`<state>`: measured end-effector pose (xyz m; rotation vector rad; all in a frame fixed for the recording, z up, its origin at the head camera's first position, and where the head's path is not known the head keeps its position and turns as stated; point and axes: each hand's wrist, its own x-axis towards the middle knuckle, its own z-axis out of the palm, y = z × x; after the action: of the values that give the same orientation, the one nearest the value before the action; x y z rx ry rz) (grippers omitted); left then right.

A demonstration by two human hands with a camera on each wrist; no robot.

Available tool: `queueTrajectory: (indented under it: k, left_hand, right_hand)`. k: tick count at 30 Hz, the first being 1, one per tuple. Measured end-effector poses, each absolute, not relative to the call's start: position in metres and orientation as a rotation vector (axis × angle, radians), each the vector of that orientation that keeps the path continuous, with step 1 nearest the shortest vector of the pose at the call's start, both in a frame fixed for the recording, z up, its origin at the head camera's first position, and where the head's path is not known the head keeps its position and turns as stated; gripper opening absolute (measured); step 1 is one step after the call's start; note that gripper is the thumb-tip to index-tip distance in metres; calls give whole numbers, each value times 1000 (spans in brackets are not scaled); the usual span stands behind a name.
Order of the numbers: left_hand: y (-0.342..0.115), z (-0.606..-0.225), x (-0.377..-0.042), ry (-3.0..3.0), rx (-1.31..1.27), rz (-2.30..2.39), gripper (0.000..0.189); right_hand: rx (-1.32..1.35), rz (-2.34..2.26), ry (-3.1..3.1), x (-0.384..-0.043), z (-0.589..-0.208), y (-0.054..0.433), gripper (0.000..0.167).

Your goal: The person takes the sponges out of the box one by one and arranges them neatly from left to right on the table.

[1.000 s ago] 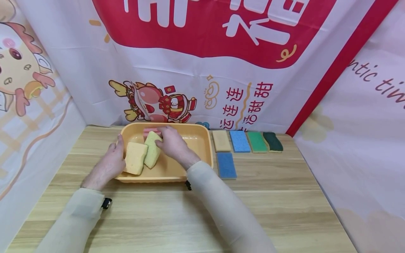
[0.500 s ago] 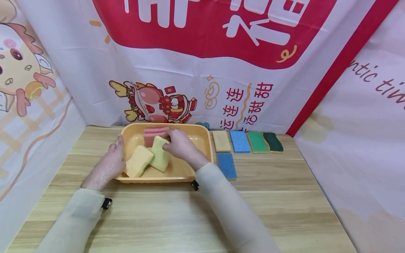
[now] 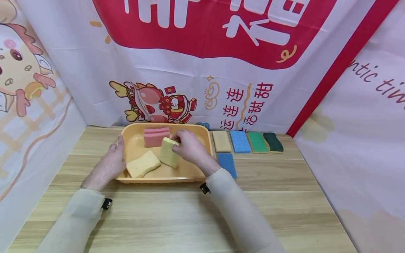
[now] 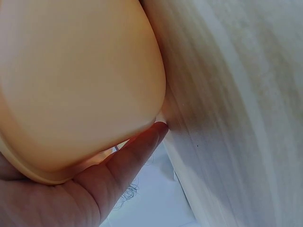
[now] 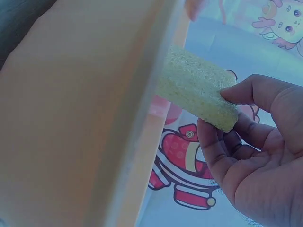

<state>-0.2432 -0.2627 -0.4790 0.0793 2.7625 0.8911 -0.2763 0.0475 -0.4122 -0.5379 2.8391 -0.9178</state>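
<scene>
My right hand (image 3: pixel 193 147) pinches a pale yellow-green sponge (image 3: pixel 169 154) between thumb and fingers, holding it upright inside a yellow-orange plastic tub (image 3: pixel 193 172). The right wrist view shows that sponge (image 5: pixel 199 90) gripped at one end, its other end hidden behind the tub wall. At the tub's left end, my left hand (image 3: pixel 110 161) grips the rim. Up close in the left wrist view, the left hand (image 4: pixel 94 189) reaches along the tub's outer side (image 4: pixel 85 85). A cream-yellow sponge (image 3: pixel 143 165) lies in the tub's front left, and pink sponges (image 3: pixel 156 137) stand against the back wall.
Right of the tub, a row on the wooden table (image 3: pixel 164 218) holds a beige sponge (image 3: pixel 222 141), a light blue sponge (image 3: pixel 239 141), a green sponge (image 3: pixel 257 142) and a dark green sponge (image 3: pixel 272 142). A darker blue sponge (image 3: pixel 226 164) lies in front. A printed cloth (image 3: pixel 202 73) hangs behind.
My right hand has moved right with the yellow-green sponge, uncovering the pink sponges. The cream-yellow sponge has tipped over and now lies flatter. My left hand stays on the rim.
</scene>
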Motion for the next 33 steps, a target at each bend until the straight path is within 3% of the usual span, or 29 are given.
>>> queueTrajectory:
  k: [33]
  left_hand:
    - [-264, -479, -245, 2745, 46, 887, 98]
  right_hand:
    - [-533, -1037, 2988, -258, -384, 119, 23]
